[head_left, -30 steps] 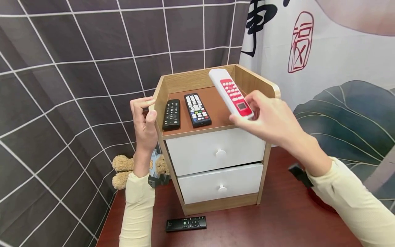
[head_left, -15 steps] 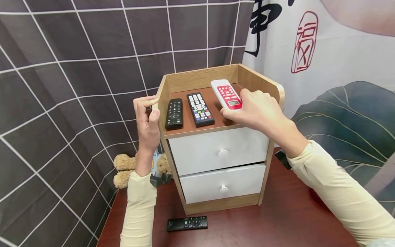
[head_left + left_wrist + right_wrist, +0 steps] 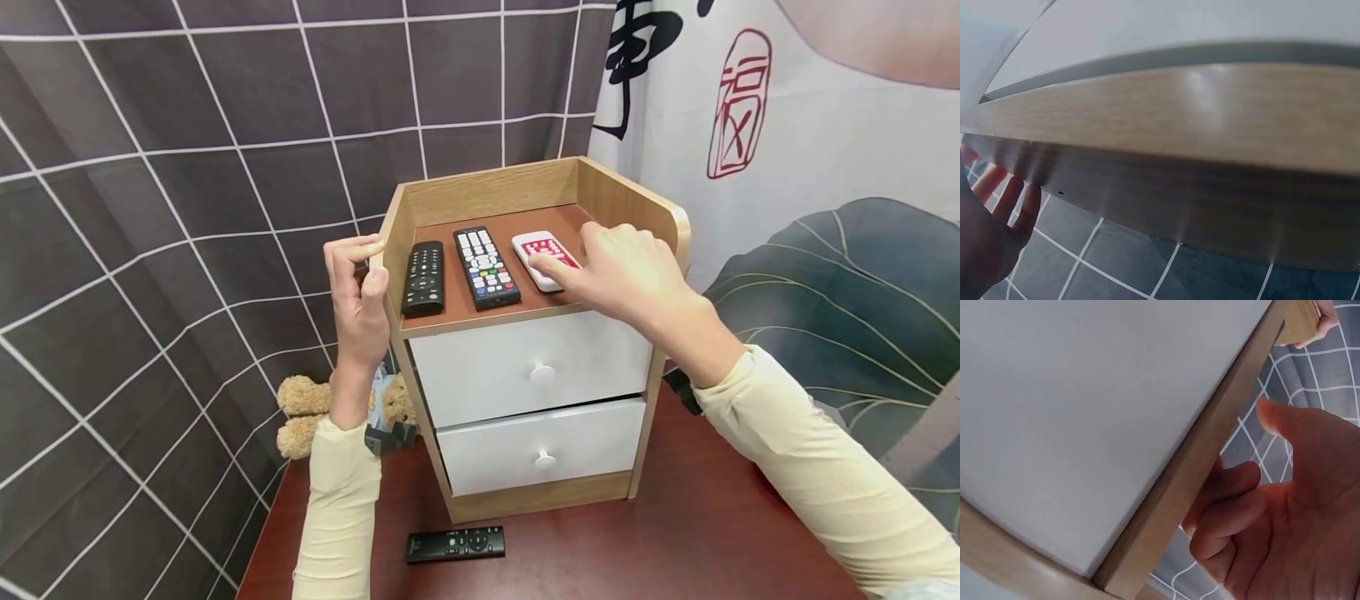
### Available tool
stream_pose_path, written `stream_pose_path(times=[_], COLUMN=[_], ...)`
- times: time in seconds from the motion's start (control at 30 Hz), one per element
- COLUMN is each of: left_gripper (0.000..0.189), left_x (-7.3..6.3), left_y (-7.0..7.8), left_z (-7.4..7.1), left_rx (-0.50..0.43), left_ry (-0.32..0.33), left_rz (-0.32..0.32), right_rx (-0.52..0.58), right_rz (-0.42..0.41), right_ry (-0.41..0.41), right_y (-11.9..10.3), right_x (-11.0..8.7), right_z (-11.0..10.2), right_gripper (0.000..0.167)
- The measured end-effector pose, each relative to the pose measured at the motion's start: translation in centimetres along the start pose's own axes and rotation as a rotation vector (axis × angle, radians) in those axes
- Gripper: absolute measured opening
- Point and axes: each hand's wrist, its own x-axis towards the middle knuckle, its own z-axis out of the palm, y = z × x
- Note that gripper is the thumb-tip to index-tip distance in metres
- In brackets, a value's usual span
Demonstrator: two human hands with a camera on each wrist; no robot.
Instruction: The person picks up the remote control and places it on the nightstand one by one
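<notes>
In the head view a white remote control with a red face lies at the right of the brown cabinet top. My right hand is over it, thumb across its face, fingers at its right side. In the right wrist view this hand shows thumb and fingers apart, the remote hidden behind the shelf edge. My left hand touches the cabinet's left side panel; the left wrist view shows its fingertips on the panel's outer face. A black remote and a black remote with white buttons lie alongside.
Below the top, the small wooden cabinet has two white drawers, both closed. Another black remote lies on the dark red table in front. A teddy bear lies to the left, by a grey checked curtain.
My right hand has lowered the white-and-red remote from above the cabinet onto its top, and the thumb now lies over its face. The left hand stays at the side panel.
</notes>
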Motion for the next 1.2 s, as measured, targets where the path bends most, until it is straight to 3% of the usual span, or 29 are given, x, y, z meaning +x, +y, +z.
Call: stream_pose_path(times=[0.23,0.43,0.53,0.7,0.9,1.07,1.2], left_gripper=[0.044,0.044,0.044,0.046,0.046,0.041,0.042], left_x=[-0.3,-0.2,-0.2,-0.1,0.0,0.0,-0.1], left_y=[-0.1,-0.2,-0.2,-0.2,-0.2,-0.2,-0.1], left_z=[0.0,0.0,0.0,0.0,0.0,0.1,0.2], left_rx=[-0.002,-0.006,-0.007,-0.001,0.001,-0.005,-0.002], left_ry=[0.000,-0.001,0.000,0.000,-0.003,0.000,0.000], left_rz=[-0.001,0.003,0.006,0.012,0.019,0.011,0.007], right_rx=[0.060,0.113,0.161,0.260,0.368,0.418,0.414], right_rz=[-0.100,-0.392,-0.521,-0.569,-0.606,-0.682,-0.670], right_ry=[0.193,0.489,0.546,0.479,0.354,0.176,0.013], right_y=[0.5,0.9,1.0,1.3,1.9,2.0,1.8], right_x=[-1.9,-3.8,-4.8,-6.8,-9.1,-11.7,-14.2], right_z=[0.7,2.5,3.8,6.8,12.2,16.6,20.3], right_gripper=[0.044,0.027,0.023,0.018,0.018,0.015,0.017])
